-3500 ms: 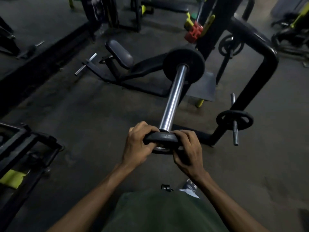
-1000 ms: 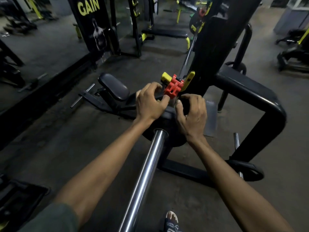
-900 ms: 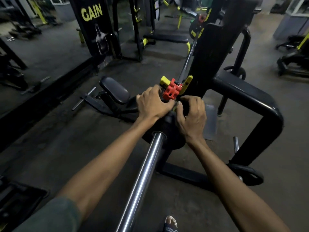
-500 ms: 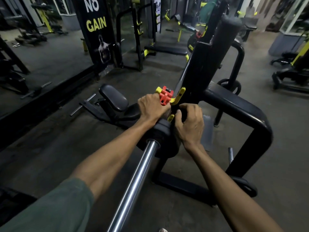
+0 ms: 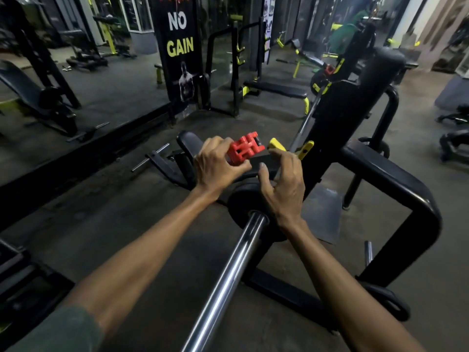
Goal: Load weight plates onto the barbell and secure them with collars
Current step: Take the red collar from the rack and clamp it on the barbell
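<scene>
The chrome barbell sleeve (image 5: 228, 275) runs from the bottom centre up into black weight plates (image 5: 241, 199) stacked on it. My left hand (image 5: 215, 168) grips a red collar (image 5: 245, 148) above and just beyond the plates. A yellow lever (image 5: 276, 146) sticks out to the right of the collar. My right hand (image 5: 284, 189) hovers over the plates' top right edge, fingers spread, fingertips close to the yellow lever and holding nothing. The far part of the bar (image 5: 304, 125) passes behind the black rack upright (image 5: 350, 115).
A thick black frame tube (image 5: 396, 179) bends down on the right, with a spare plate (image 5: 385, 301) on a peg at its foot. A low padded seat (image 5: 187, 146) lies left of my hands. Benches and a "NO GAIN" banner (image 5: 180, 47) stand behind.
Both hands slid a plate down the sleeve against the larger plate, then went to the red collar. My left hand now holds the collar; my right hand has let go and spread open.
</scene>
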